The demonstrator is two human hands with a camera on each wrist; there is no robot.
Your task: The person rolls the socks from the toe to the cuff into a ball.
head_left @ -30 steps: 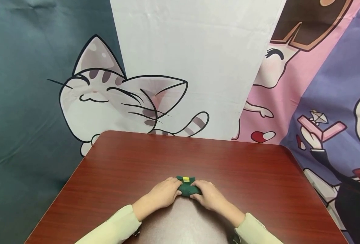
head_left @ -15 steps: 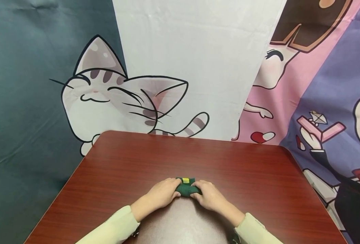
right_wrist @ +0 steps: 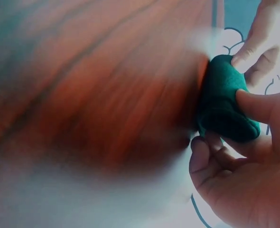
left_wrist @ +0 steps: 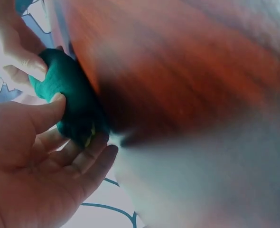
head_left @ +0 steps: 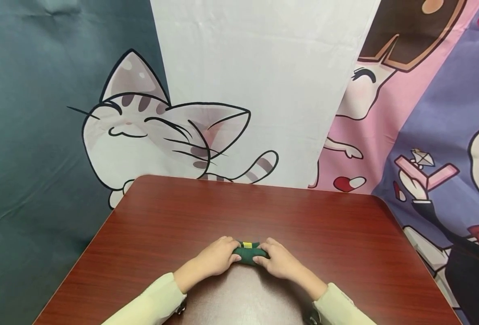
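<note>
A dark green cloth [head_left: 250, 256], rolled into a short thick bundle, lies crosswise on the table. A small yellow patch [head_left: 248, 245] shows on its far side. My left hand [head_left: 220, 256] grips the left end, thumb on the near side and fingers over the far side. The right hand [head_left: 279, 258] holds the other end the same way. In the left wrist view, the thumb presses on the green roll [left_wrist: 66, 90] and the fingers curl beneath its end. The right wrist view shows the round end of the roll [right_wrist: 228, 121] between thumb and fingers.
The reddish-brown wooden table [head_left: 263, 212] has rounded far corners and a bright glare near its front. Behind it hangs a printed backdrop [head_left: 263, 67] with a cartoon cat and figures. Pale green sleeves [head_left: 154, 298] cover the forearms.
The cloth's flat far flap has shortened and its yellow patch has come nearer, as the green roll turns in both hands. Both hands keep nearly the same place.
</note>
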